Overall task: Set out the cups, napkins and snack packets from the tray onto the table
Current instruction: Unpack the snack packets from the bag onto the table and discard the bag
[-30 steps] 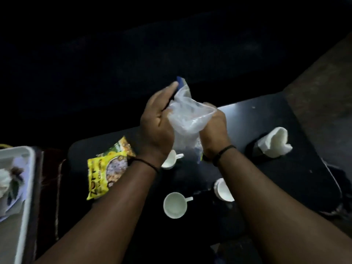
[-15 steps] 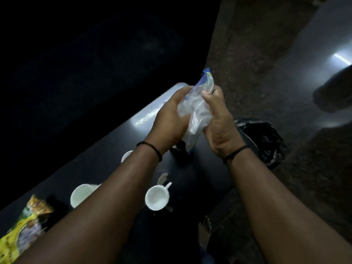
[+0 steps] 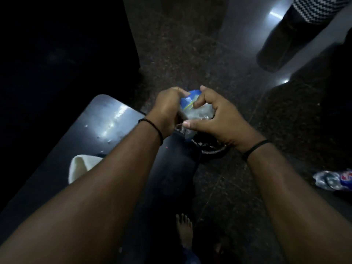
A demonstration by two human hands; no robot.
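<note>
Both hands squeeze a crumpled clear plastic wrapper with a blue end (image 3: 192, 109) just past the right end of the dark table (image 3: 106, 121). My left hand (image 3: 167, 109) grips its left side. My right hand (image 3: 219, 119) closes over its right side, thumb underneath. A folded white napkin (image 3: 82, 165) lies on the table, partly hidden by my left forearm. The cups, the snack packet and the tray are out of view.
A black bin with a dark liner (image 3: 207, 147) sits on the floor right under my hands. A crushed plastic bottle (image 3: 335, 180) lies on the floor at the right. Another person's leg (image 3: 285, 42) stands at the upper right. My bare foot (image 3: 183, 229) shows below.
My view has swung right, off the cups and yellow packet, toward the table's end and the floor. The wrapper has gone from spread out to balled up, and my hands have lowered over the bin.
</note>
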